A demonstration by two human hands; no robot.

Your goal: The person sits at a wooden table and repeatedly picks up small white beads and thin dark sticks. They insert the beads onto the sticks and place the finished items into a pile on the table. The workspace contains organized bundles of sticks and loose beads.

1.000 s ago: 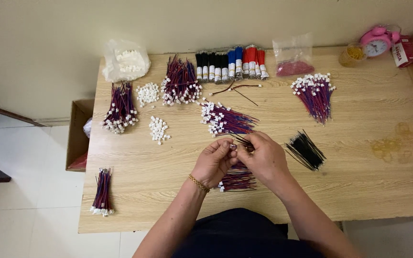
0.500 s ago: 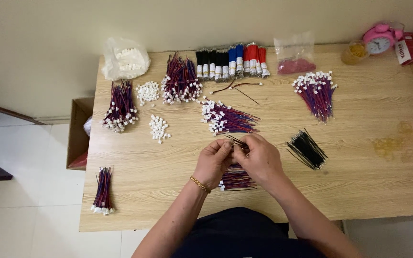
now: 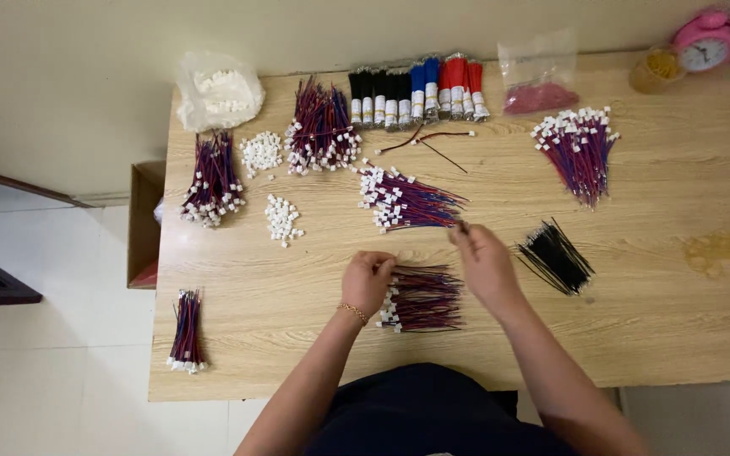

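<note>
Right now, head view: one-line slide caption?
Left hand rests by a red-and-blue wire bundle; right hand pinches something small above it on the wooden table.

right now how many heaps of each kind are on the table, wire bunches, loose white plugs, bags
Red and blue wire bunches: 6, one between the left hand and right hand
Black wire bunch: 1
Loose white plug heaps: 2
Plastic bags: 2
Total: 11

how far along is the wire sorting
Done: several bundles with white connectors lie about the table, one under the hands. In hand: the right hand pinches a wire end, the left hand stays curled. Left: loose white connectors and black wires.
</note>
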